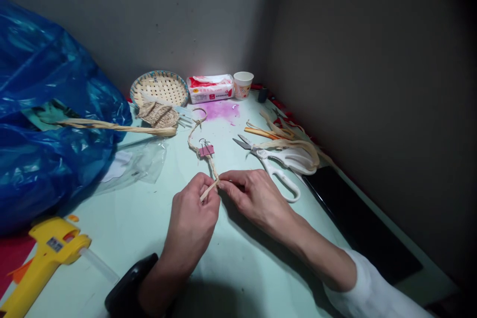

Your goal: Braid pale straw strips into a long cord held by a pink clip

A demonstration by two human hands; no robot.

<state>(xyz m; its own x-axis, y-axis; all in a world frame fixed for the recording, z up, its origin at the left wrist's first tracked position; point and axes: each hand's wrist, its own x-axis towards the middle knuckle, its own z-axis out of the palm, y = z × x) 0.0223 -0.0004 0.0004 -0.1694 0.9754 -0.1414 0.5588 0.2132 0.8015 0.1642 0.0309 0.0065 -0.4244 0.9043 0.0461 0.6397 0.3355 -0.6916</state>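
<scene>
A braided raffia cord (213,165) runs from a pink binder clip (206,151) on the table down to my fingers. My left hand (196,211) is closed around a pale loose strand (207,191) at the cord's near end. Thumb and forefinger of my right hand (257,196) pinch the same end from the other side, fingertips almost meeting those of the left. Beyond the clip the finished-looking braid (192,136) curves away to a small hooked tip. White-handled scissors (274,161) lie with blades parted, just past my right hand.
A yellow glue gun (55,253) lies front left, below a blue plastic bag (48,124). A woven basket (160,87), a coil of twine (158,115), a tissue pack (210,88) and a paper cup (243,85) stand at the back. A black tablet-like slab (361,223) lies right.
</scene>
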